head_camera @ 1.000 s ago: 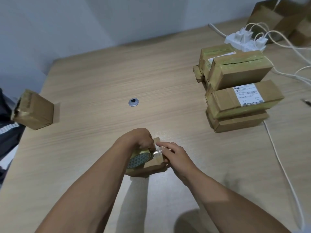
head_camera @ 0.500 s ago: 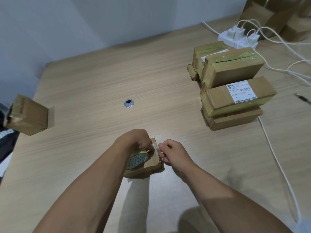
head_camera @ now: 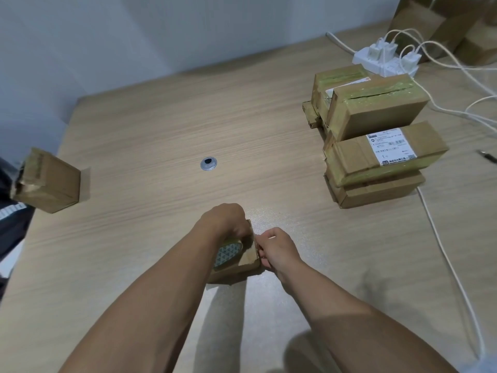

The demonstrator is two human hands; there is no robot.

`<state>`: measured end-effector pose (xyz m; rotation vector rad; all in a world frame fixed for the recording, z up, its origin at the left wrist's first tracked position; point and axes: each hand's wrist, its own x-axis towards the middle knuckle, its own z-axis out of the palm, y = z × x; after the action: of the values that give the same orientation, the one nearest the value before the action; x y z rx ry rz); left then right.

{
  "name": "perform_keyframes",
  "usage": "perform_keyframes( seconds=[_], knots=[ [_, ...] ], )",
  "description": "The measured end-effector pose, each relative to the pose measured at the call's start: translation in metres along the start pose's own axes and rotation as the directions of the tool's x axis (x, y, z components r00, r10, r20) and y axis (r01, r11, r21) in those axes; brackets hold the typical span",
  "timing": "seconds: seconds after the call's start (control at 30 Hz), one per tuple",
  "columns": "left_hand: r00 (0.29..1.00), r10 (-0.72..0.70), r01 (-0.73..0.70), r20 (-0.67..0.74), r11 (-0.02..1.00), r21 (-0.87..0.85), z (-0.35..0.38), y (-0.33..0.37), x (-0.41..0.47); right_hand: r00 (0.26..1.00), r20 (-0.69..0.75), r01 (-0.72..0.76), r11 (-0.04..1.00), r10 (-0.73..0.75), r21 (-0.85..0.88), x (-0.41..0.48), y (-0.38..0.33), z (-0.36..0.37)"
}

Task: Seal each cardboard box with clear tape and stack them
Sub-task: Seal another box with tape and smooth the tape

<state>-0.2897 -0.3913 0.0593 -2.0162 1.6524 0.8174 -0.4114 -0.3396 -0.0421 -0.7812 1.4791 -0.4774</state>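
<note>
Tape roll (head_camera: 228,254) half beneath left hand (head_camera: 224,220)

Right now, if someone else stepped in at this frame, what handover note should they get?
Left hand: grips the tape roll on top of the small box.
Right hand: pinches at that box's right edge; the clear tape is too faint to see.
Done: a stack of boxes with tape on them at the table's right.
Left: finish this box, check the lone box at the left edge, and stack both.
</note>
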Motion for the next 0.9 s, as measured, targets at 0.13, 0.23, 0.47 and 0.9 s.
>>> perform_keyframes(
  seconds=[0.13,0.23,0.47,0.9],
  knots=[
    [0.999,0.006,-0.005,-0.035,1.0,0.023,0.002,0.003,-0.001,0.962,-0.164,0.153,0.93,-0.217,-0.333,-0.004,-0.004,-0.003],
    [0.999,0.006,-0.004,-0.052,1.0,0.025,0.002,0.003,-0.001,0.915,-0.195,0.277,0.9,-0.354,-0.338,-0.007,-0.013,-0.001],
    [0.987,0.06,-0.053,-0.147,0.997,0.049,0.004,0.001,-0.008,0.928,-0.125,0.273,0.869,-0.351,-0.412,-0.015,-0.008,0.023],
    [0.846,0.178,-0.276,-0.503,0.953,-0.127,0.03,-0.044,-0.038,0.858,-0.046,0.401,0.722,-0.512,-0.564,-0.017,0.001,0.026]
  ],
)
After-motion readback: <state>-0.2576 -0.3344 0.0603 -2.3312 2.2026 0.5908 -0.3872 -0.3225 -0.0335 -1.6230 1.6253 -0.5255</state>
